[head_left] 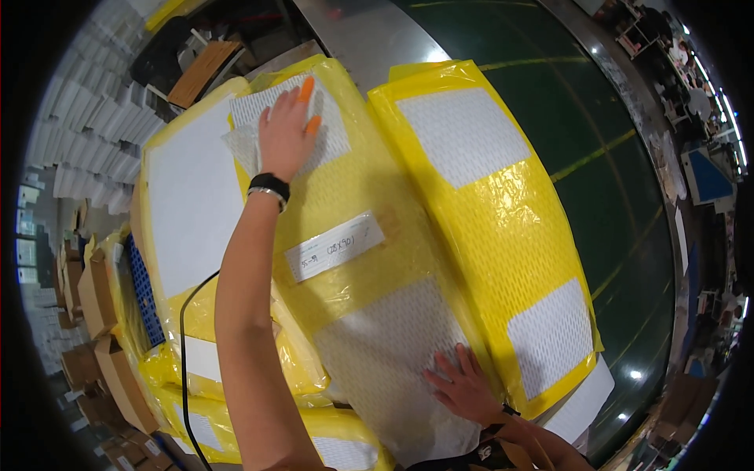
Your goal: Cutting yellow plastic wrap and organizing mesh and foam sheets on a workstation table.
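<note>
A long package (pixel 338 188) in translucent yellow plastic lies lengthwise before me, with white patterned patches at both ends. My left hand (pixel 285 135), with orange covers on two fingers, rests spread on the far patch (pixel 326 118). Beside its palm, a greyish patterned flap (pixel 242 149) sticks out to the left. Near the other end, my right hand (pixel 465 386) lies with its fingers apart against the near patch (pixel 393 337). Between the hands, a white label (pixel 334 245) with handwriting sits on the package. Neither hand grips anything that I can see.
A second yellow package (pixel 495 228) lies alongside on the right, beside a green belt surface (pixel 597 157). More wrapped packages lie on the left, one with a large white sheet (pixel 192 196). A black cable (pixel 184 353) hangs past my left arm. Cardboard boxes (pixel 118 385) stand at lower left.
</note>
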### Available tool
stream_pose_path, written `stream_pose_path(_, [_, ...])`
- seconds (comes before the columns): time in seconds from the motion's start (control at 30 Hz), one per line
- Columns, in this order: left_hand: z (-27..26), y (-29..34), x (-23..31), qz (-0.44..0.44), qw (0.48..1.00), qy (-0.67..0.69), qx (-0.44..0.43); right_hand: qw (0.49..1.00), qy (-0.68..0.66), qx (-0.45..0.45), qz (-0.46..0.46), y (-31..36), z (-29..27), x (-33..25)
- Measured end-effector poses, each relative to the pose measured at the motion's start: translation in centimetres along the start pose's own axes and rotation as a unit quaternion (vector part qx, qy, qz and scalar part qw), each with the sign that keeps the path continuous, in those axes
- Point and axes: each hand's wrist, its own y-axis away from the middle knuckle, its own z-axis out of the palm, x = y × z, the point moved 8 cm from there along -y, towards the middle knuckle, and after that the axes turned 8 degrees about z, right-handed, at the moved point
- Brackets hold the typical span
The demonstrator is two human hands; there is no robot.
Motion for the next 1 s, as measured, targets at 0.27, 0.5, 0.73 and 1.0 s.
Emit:
stream_pose_path(0.27, [6.8,4.8,-2.7,-0.271,0.923,-0.056,-0.268,0.997,-0.056,-0.019,0.053,0.6,1.0,1.7])
stream_pose_path(0.5, [9.9,0.7,-0.6,-0.223,0.934,-0.018,-0.277,0.995,0.054,-0.048,0.067,0.9,1.6,2.4])
stream_pose_path(0.73, [8.9,-1.3,-5.1,-0.18,0.982,0.034,-0.035,0.995,0.037,-0.071,0.055,0.0,2.0,1.5])
stream_pose_path(1.0, [5.2,8.6,-3.4,-0.197,0.945,-0.109,-0.236,0.979,0.177,-0.098,-0.029,0.7,4.4,1.7])
